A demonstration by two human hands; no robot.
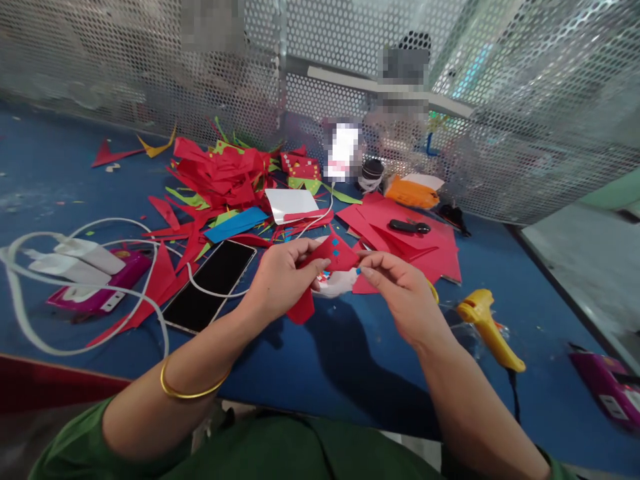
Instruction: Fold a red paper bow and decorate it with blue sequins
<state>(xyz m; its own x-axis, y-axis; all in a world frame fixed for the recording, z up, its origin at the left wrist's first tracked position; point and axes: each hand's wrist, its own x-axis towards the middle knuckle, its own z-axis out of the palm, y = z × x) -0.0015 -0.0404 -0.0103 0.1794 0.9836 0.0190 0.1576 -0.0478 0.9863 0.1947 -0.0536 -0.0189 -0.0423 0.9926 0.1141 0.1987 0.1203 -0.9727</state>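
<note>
Between the fingers and thumb of my left hand is a folded red paper piece with small blue diamonds on its face. My right hand is closed in a pinch on a tiny blue piece, just right of the red paper. Under both hands lies a whitish sheet with small coloured bits on it. Another red paper part shows below my left hand; whether it joins the held piece I cannot tell.
A dark phone and white cables with chargers lie left. Red paper scraps heap behind. Red sheets bear a black-handled tool. A yellow glue gun is at right. Perforated metal panels stand behind the blue table.
</note>
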